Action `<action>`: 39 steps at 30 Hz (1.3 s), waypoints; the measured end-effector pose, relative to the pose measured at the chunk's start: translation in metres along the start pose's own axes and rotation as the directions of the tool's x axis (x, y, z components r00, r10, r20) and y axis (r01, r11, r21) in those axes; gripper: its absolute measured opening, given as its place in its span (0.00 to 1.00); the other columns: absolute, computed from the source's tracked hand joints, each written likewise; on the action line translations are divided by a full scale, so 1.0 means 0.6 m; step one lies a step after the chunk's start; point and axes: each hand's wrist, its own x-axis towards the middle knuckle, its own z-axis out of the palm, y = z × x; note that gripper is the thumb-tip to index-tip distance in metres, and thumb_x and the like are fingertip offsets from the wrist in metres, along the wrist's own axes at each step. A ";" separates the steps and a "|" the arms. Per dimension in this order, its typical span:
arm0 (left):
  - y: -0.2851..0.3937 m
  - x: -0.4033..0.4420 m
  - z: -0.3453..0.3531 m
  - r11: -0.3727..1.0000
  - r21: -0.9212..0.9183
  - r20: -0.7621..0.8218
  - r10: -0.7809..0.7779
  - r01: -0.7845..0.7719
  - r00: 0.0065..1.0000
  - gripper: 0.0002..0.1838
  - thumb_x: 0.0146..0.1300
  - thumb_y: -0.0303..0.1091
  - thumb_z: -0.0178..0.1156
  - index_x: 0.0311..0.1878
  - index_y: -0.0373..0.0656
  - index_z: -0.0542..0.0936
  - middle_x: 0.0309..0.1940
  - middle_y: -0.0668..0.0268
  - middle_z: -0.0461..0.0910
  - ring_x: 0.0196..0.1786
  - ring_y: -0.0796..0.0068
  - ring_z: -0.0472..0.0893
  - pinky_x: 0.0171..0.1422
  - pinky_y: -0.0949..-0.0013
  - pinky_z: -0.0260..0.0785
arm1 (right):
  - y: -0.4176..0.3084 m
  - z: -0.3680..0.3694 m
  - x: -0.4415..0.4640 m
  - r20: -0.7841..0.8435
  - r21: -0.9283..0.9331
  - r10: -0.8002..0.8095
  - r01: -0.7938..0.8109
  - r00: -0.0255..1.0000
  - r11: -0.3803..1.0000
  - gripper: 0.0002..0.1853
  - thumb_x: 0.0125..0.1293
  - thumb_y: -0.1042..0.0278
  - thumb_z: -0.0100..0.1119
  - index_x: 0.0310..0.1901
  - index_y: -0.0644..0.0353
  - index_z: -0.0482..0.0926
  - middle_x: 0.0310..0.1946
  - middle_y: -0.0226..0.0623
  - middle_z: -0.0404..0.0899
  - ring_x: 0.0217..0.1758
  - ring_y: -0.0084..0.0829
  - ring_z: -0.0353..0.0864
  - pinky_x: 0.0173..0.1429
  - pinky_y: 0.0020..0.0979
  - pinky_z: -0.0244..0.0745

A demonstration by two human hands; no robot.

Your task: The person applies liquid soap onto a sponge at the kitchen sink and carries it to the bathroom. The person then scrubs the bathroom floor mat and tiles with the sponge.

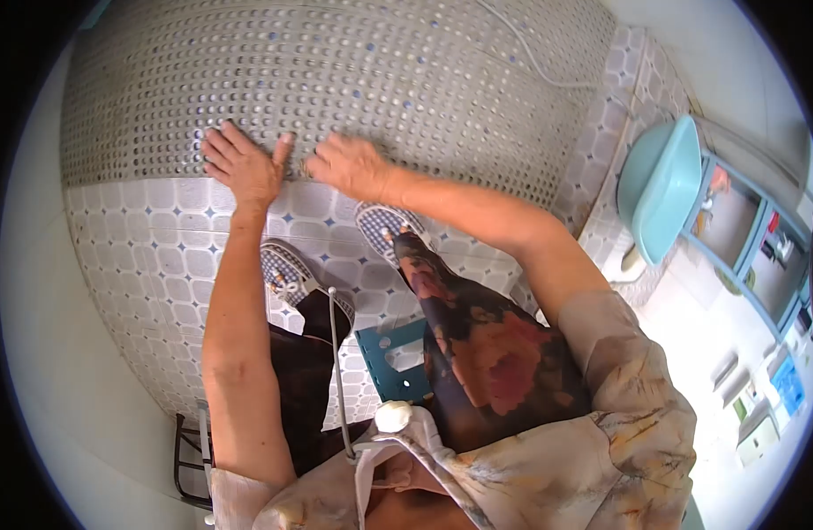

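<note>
My left hand (243, 168) lies palm down with its fingers spread on a grey mat (318, 79) full of round holes, close to the mat's near edge. Just to its right, my right hand (351, 168) is at the same edge. Its fingers are curled in and slightly blurred, and whatever they may hold is hidden. The mat covers the far part of the tiled floor (159, 221), with small blue spots showing here and there.
My patterned shoes (287, 269) stand just behind the mat's edge. A teal plastic stool (393, 358) is between my legs. At right, a turquoise basin (662, 190) leans by a blue shelf (742, 230) holding small items. A pale hose (539, 66) crosses the mat's far right.
</note>
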 end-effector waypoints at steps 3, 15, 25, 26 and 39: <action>-0.003 0.002 -0.004 1.000 -0.025 0.036 -0.003 0.004 0.999 0.66 0.56 0.78 0.53 0.76 0.29 0.41 0.76 0.33 0.36 0.78 0.30 0.32 0.76 0.30 0.25 | 0.045 -0.030 -0.058 -0.071 -0.067 0.220 -0.225 0.973 0.972 0.09 0.58 0.63 0.64 0.40 0.49 0.78 0.34 0.30 0.72 0.42 0.32 0.77 0.38 0.30 0.79; -0.016 0.005 0.011 1.000 0.009 0.000 0.018 -0.018 1.000 0.67 0.55 0.81 0.50 0.77 0.30 0.41 0.76 0.32 0.37 0.79 0.31 0.33 0.76 0.30 0.29 | 0.111 -0.153 -0.483 -0.351 -0.022 0.936 -1.000 -0.008 -0.017 0.14 0.63 0.65 0.54 0.44 0.66 0.78 0.43 0.50 0.78 0.53 0.51 0.74 0.57 0.47 0.71; -0.025 0.011 0.016 0.999 0.039 0.007 0.023 -0.023 1.000 0.67 0.55 0.83 0.47 0.77 0.30 0.41 0.76 0.33 0.38 0.79 0.31 0.34 0.75 0.30 0.28 | 0.029 -0.098 -0.257 -0.165 0.012 0.740 -0.749 0.652 0.663 0.21 0.60 0.73 0.55 0.57 0.50 0.77 0.46 0.34 0.73 0.52 0.42 0.71 0.55 0.40 0.72; -0.028 0.011 0.017 0.999 0.042 0.002 0.018 -0.018 1.000 0.67 0.55 0.83 0.47 0.77 0.30 0.41 0.76 0.33 0.38 0.79 0.31 0.34 0.75 0.30 0.28 | 0.030 -0.104 -0.277 -0.177 -0.043 0.697 -0.713 0.695 0.700 0.22 0.60 0.73 0.55 0.57 0.50 0.77 0.47 0.34 0.74 0.51 0.42 0.71 0.55 0.40 0.72; -0.023 0.004 0.018 0.999 0.048 -0.016 0.027 -0.026 0.999 0.64 0.57 0.79 0.50 0.77 0.31 0.42 0.76 0.34 0.38 0.79 0.32 0.35 0.75 0.30 0.29 | 0.141 -0.174 -0.491 -0.329 -0.113 0.909 -0.967 0.255 0.230 0.24 0.66 0.74 0.52 0.64 0.56 0.70 0.52 0.50 0.73 0.54 0.53 0.74 0.57 0.46 0.72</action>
